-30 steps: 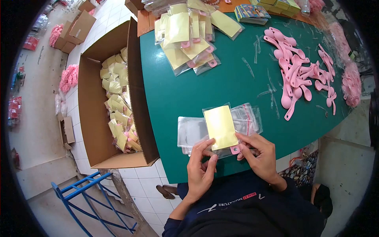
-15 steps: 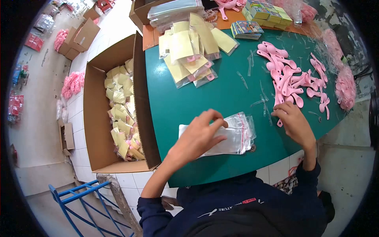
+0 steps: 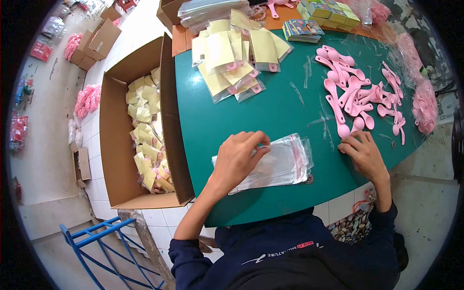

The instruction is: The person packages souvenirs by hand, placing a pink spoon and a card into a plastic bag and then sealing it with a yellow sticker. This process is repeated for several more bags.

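My left hand (image 3: 240,157) is over the left part of a stack of clear plastic bags (image 3: 280,164), thumb and fingertips brought together; whatever they pinch is too small to make out. Near the right side of the green table (image 3: 208,130), my right hand (image 3: 363,153) touches the lower edge of a pile of pink spoons (image 3: 355,92). Its fingers are curled at the bowl of a spoon (image 3: 343,130), and the grip is partly hidden. Filled bags with yellow cards (image 3: 220,50) lie in a heap at the table's far left.
Left of the table stands a tall cardboard box (image 3: 113,145) holding many packed bags. Card stacks (image 3: 302,30) and plastic sleeves (image 3: 212,13) lie at the back. Clear plastic strips (image 3: 297,93) are scattered about. A blue metal frame (image 3: 96,237) is at lower left.
My left hand has shifted slightly left and its fingers have come closer together. My right hand has moved a little right and down. Spoons near it and the topmost yellow-card bags have changed position.
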`<state>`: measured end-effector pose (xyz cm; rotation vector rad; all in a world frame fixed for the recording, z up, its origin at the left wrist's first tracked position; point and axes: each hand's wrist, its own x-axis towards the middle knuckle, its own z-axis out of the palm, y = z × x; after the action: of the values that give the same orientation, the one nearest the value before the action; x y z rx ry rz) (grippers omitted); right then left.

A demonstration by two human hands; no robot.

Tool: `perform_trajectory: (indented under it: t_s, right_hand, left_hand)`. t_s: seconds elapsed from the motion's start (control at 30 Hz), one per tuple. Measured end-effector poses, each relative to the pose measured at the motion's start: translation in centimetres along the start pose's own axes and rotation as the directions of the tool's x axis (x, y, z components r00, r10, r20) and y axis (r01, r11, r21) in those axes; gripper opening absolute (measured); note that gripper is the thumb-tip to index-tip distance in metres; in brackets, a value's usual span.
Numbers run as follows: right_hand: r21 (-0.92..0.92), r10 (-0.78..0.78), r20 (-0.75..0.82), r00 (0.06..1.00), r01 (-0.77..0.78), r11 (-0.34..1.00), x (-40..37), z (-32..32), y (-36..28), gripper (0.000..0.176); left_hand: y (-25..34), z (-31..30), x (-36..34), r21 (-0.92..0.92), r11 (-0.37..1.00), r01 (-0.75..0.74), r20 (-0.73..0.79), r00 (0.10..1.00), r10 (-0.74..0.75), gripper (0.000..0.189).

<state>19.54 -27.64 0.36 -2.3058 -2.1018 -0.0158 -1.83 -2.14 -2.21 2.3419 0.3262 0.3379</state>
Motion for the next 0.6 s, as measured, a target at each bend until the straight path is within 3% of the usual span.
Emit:
perform_trajectory:
  t_s: [0.07,0.17,0.2,0.27,0.3,0.37,0.4,0.5,0.6]
  right_hand:
    - [0.016,0.011,-0.045,0.999,-0.01,1.0,0.2,0.0,0.2,0.025]
    - [0.066,0.059,-0.148,0.987,-0.05,0.997,0.9,-0.5,-0.2,0.028]
    - [0.088,0.077,-0.187,0.979,-0.061,0.994,1.4,-0.8,-0.4,0.029]
    - [0.202,0.18,-0.411,0.894,-0.103,0.974,2.2,-2.3,-1.7,0.032]
    - [0.262,0.239,-0.507,0.828,-0.116,0.958,2.6,-2.8,-2.5,0.034]
    - [0.542,0.384,-0.563,0.732,-0.024,0.84,3.4,-2.8,-3.9,0.032]
    - [0.658,0.46,-0.569,0.682,0.042,0.752,3.8,-2.7,-4.6,0.032]
    - [0.866,0.604,-0.427,0.673,0.112,0.487,5.5,-2.3,-6.5,0.028]
    - [0.94,0.628,-0.325,0.707,0.167,0.298,6.4,-2.6,-6.9,0.03]
  left_hand:
    - [0.1,0.0,0.1,-0.052,0.996,0.073,0.033,0.997,-0.071,0.014]
    - [-0.5,0.4,0.2,-0.235,0.972,0.021,-0.062,0.997,-0.037,0.014]
    - [-0.3,0.1,0.3,-0.253,0.965,0.07,-0.025,0.997,-0.079,0.013]
    - [0.4,-0.5,0.4,-0.283,0.943,0.174,0.051,0.985,-0.166,0.011]
    - [0.2,-0.5,0.3,-0.296,0.943,0.155,0.052,0.988,-0.146,0.01]
    - [-0.3,-0.5,0.4,-0.319,0.942,0.108,0.051,0.994,-0.097,0.01]
    - [-0.3,-0.7,0.4,-0.385,0.916,0.11,0.066,0.994,-0.091,0.01]
    - [-0.1,-1.6,0.1,-0.578,0.805,0.134,0.119,0.99,-0.079,0.012]
    - [0.4,-2.8,-0.4,-0.708,0.671,0.22,0.187,0.975,-0.122,0.02]
